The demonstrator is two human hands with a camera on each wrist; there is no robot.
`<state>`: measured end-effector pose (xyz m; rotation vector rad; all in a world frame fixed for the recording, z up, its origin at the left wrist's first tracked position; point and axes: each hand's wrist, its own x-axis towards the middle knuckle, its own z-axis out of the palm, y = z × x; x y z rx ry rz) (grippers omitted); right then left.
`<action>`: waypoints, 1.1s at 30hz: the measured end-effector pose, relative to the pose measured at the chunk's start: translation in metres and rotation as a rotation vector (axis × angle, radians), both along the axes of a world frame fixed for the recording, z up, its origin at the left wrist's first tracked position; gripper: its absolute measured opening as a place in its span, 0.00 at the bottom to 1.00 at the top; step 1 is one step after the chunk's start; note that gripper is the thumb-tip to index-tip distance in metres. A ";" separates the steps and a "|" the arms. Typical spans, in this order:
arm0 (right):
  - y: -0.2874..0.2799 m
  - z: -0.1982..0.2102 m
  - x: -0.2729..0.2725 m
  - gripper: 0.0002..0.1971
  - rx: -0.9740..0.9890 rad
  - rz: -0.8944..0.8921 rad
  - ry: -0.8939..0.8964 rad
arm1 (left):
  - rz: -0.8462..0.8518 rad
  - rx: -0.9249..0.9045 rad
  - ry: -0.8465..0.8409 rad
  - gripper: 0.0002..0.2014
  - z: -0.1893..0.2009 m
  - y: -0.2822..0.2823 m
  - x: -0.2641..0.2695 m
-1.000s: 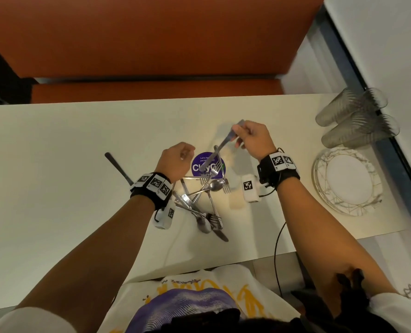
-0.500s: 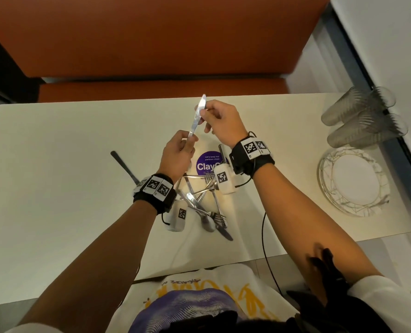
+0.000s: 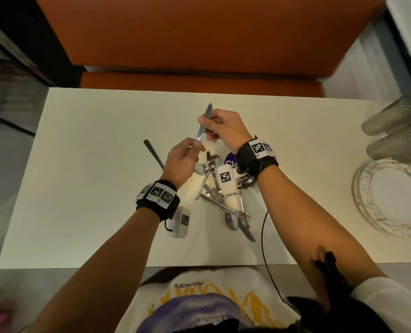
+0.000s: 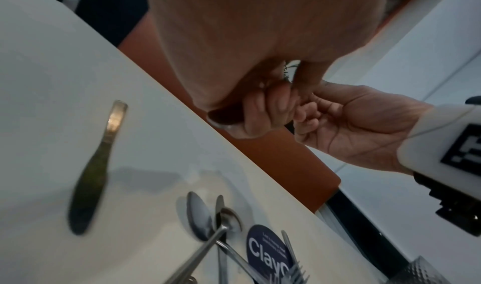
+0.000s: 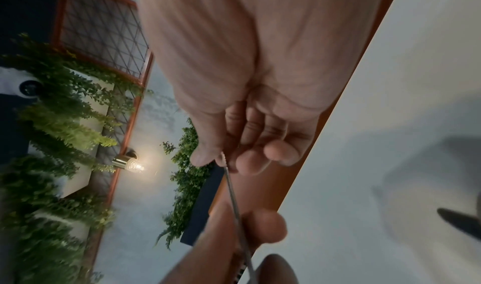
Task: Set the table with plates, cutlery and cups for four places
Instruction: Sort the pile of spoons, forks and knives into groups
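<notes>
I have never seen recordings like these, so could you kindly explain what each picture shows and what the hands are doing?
No robot here: a person wears three cameras. The head view looks down on a white table. The wrist views look along each hand. The left hand and right hand both pinch one silver table knife above the table. Below lies a heap of steel spoons and forks, with a separate dark-handled knife beside it. At the right sit a stack of marbled white plates and clear ribbed cups on their sides.
</notes>
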<state>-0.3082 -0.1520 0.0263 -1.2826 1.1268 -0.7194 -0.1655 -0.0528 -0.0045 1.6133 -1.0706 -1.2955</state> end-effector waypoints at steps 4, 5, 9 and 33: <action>0.007 0.000 0.036 0.19 0.052 0.030 -0.019 | 0.054 -0.006 -0.010 0.13 -0.002 0.011 0.028; 0.008 -0.001 0.045 0.20 0.065 0.042 -0.027 | 0.066 -0.010 0.004 0.14 -0.004 0.013 0.035; 0.013 -0.014 0.071 0.21 0.087 0.072 0.083 | 0.164 -0.017 -0.028 0.18 -0.014 0.021 0.063; 0.078 -0.091 0.125 0.15 -0.050 0.505 1.065 | 0.332 0.053 -0.109 0.14 -0.038 0.038 0.127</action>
